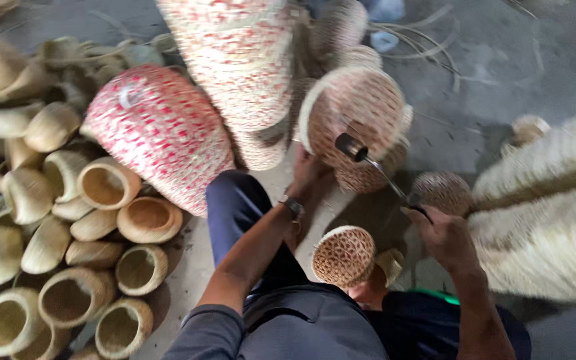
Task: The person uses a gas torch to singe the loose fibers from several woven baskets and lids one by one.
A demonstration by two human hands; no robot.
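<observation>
My left hand (307,175) holds the bottom of a round woven basket (358,113), which sits up in front of me, just beside a big red and white basket (161,133). My right hand (443,235) has its fingers wrapped tight around a thin metal tool (375,167) whose dark tip touches the round basket. Lots of small open baskets (105,187) are piled on the floor to my left.

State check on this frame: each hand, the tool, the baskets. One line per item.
left hand: gripping the round woven basket from below
right hand: closed around the tool's handle
round woven basket: held up, tilted, blurred
metal tool: raised, head against the basket
small woven ball: resting by the person's knee
red-and-white woven basket: lying on its side
small natural baskets: piled, many openings facing the camera
</observation>
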